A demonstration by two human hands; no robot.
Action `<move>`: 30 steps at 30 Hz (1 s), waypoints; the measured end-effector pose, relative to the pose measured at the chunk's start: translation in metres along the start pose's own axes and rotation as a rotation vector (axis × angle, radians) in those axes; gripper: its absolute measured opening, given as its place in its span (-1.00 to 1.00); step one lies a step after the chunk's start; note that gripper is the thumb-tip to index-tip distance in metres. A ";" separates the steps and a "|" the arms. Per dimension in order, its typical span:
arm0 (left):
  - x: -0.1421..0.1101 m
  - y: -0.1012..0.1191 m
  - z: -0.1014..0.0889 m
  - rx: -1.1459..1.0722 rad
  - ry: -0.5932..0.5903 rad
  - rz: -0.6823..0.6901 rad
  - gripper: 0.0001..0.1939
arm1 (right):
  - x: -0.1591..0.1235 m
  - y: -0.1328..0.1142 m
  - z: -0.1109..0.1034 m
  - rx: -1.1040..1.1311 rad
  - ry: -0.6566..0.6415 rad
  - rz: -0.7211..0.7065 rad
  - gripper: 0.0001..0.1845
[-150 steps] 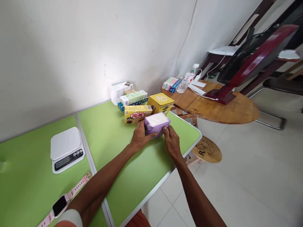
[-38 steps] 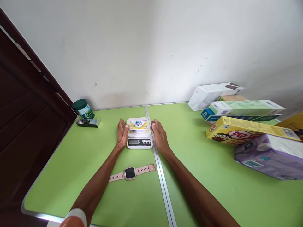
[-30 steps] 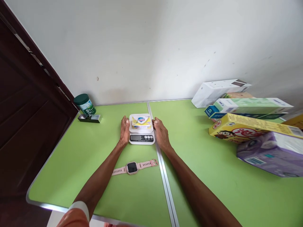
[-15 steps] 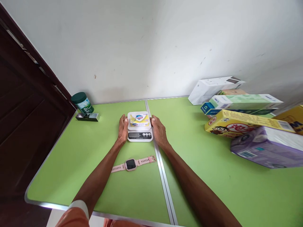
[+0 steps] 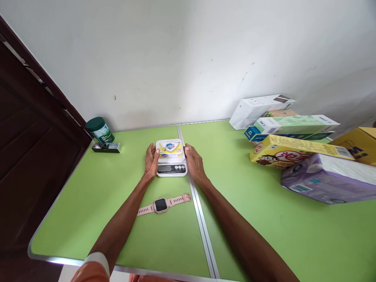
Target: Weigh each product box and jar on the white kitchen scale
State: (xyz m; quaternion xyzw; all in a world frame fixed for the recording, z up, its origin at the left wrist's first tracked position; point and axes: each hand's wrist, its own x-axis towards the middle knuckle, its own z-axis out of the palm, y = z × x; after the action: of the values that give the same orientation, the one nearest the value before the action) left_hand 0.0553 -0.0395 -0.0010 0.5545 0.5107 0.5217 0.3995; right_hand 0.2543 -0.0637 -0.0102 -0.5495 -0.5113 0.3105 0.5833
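Note:
A white digital kitchen scale (image 5: pixel 172 175) lies flat on the green table, with its small display and buttons at the near side. On its platform rests a yellow and white boxed bar of soap (image 5: pixel 170 150). My left hand (image 5: pixel 152 161) holds the scale's left side, thumb at the platform's edge. Along the opposite side, my right hand (image 5: pixel 194 161) grips the scale with its thumb by the rim. The fingers of both hands are partly hidden. Nearer to me, a pink-strapped smartwatch (image 5: pixel 160 205) is laid out, one strap end behind my left forearm.
A dark green jar (image 5: pixel 100 130) and a slim black box (image 5: pixel 106 147) stand at the back left. Several cartons crowd the right side, among them a yellow box (image 5: pixel 299 152) and a purple pack (image 5: pixel 326 180). A metal seam (image 5: pixel 200 215) divides the table; a wall rises behind.
The view has shifted slightly, moving most things a little left in the picture. Both hands stay at the scale, and the soap remains on its platform.

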 end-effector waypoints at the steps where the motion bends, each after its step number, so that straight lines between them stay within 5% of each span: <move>1: 0.000 0.000 0.000 -0.003 0.004 0.004 0.03 | 0.000 0.000 0.000 0.002 -0.002 -0.009 -0.10; 6: 0.001 -0.002 0.001 -0.034 0.006 0.018 0.02 | 0.000 0.000 -0.001 0.023 -0.006 -0.015 -0.14; 12: 0.005 -0.008 0.003 -0.008 -0.013 0.031 0.16 | 0.002 0.002 0.003 0.082 -0.030 0.041 0.05; 17: 0.015 -0.012 -0.001 0.087 -0.025 0.045 0.15 | 0.005 0.006 0.008 0.045 -0.091 -0.044 -0.01; 30: 0.047 0.044 -0.036 0.647 -0.408 0.160 -0.07 | 0.026 -0.004 0.004 -0.185 -0.254 -0.163 -0.10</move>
State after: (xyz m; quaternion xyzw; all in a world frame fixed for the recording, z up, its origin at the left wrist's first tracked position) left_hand 0.0228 -0.0040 0.0543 0.7822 0.5142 0.2421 0.2553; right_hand 0.2570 -0.0394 -0.0005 -0.5140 -0.6501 0.2806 0.4842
